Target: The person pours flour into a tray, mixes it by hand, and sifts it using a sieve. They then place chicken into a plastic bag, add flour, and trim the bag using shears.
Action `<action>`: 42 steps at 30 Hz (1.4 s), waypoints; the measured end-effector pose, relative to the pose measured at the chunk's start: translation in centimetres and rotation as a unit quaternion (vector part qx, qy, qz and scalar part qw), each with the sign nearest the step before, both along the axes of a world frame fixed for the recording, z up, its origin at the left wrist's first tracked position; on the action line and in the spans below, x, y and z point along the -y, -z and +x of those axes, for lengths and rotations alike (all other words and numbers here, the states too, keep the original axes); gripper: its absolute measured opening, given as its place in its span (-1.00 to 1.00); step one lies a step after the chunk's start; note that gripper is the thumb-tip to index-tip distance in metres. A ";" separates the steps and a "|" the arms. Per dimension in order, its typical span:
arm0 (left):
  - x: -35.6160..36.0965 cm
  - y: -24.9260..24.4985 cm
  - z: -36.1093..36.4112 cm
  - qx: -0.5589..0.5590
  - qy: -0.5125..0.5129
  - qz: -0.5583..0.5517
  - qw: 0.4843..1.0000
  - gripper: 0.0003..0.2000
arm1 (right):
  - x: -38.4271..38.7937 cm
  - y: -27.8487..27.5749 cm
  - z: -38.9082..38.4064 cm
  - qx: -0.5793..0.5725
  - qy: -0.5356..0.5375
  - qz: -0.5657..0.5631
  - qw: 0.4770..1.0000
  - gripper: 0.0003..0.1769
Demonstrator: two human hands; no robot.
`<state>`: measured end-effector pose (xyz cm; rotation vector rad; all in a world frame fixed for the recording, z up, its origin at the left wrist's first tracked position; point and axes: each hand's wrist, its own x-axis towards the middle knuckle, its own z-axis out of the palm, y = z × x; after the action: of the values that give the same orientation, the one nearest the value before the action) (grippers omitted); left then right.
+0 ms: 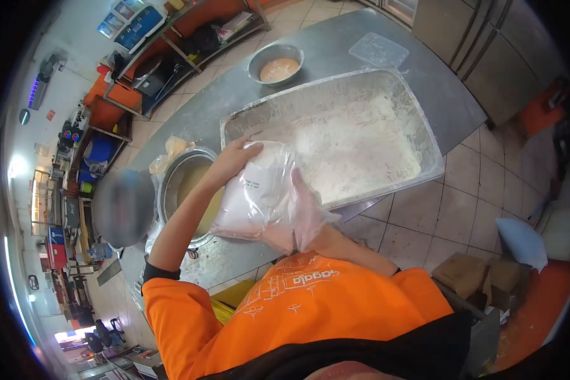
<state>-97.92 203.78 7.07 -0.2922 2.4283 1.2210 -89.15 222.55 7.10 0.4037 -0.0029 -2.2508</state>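
A clear plastic bag of white powder [253,196] is held tilted over the near left corner of a large metal tray [285,106]. White, flour-like powder [354,145] covers much of the tray's bottom. My left hand [235,157] grips the bag's upper edge, thumb across the top. Under the bag's right side, my right hand [303,204] supports it, partly seen through loose clear film. The bag's opening cannot be made out. Beside my left forearm stands a round metal pot [168,180] with something yellowish inside, partly hidden by the arm and the bag.
A metal bowl [253,65] with a pale orange mixture stands beyond the tray. A translucent lid [379,49] lies at the table's far right. Crumpled wrapping [174,149] is near the pot. Cardboard boxes [465,277] sit at right. A person with blurred head [123,206] is at left.
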 end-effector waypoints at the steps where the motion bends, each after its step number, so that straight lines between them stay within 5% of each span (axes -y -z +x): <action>1: -0.2 -0.2 0.1 0.000 0.000 0.000 1.000 -0.52 | 0.4 0.8 -0.1 0.000 0.000 0.000 1.000 -0.40; 3: -0.4 -0.3 0.3 -0.033 0.045 -0.071 0.996 -0.53 | 1.6 3.6 -0.2 -0.017 0.031 0.034 0.999 -0.38; 9: -1.5 -0.7 1.3 -0.062 0.007 -0.034 0.997 -0.54 | 1.9 5.8 0.0 -0.082 0.090 0.154 0.981 -0.43; 16: -2.9 1.4 0.7 -0.197 0.023 -0.012 0.980 -0.64 | -1.2 3.5 -1.4 -0.049 0.066 0.007 0.997 -0.44; 22: -3.7 2.3 -0.5 -0.102 0.013 0.039 0.994 -0.65 | -1.6 5.8 -2.2 -0.139 0.120 0.137 0.973 -0.41; 28: -3.0 2.9 0.0 -0.182 -0.016 0.056 0.982 -0.62 | -2.3 3.7 -2.0 -0.047 0.117 0.136 0.983 -0.48; 33: -3.5 2.5 0.5 -0.172 -0.026 0.046 0.984 -0.61 | -1.4 7.1 -3.1 -0.015 0.122 0.130 0.984 -0.42; 36: -2.7 3.7 -0.5 -0.178 -0.034 0.045 0.982 -0.62 | -1.5 4.8 -2.6 -0.054 0.149 0.245 0.956 -0.48; 39: -2.6 4.8 0.0 -0.216 -0.033 0.000 0.976 -0.63 | -0.9 11.1 -5.7 -0.067 0.122 0.198 0.970 -0.55; 41: -2.9 4.2 0.0 -0.237 -0.044 -0.025 0.970 -0.62 | -1.8 8.4 -5.8 -0.070 0.120 0.201 0.970 -0.57; 42: -3.0 3.9 0.6 -0.220 -0.075 0.046 0.972 -0.65 | -2.1 7.7 -5.3 -0.060 0.118 0.205 0.970 -0.60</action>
<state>-97.29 206.77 3.19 -0.1945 2.7466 1.6031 -94.41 224.61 -0.62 0.5047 0.5083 -2.5085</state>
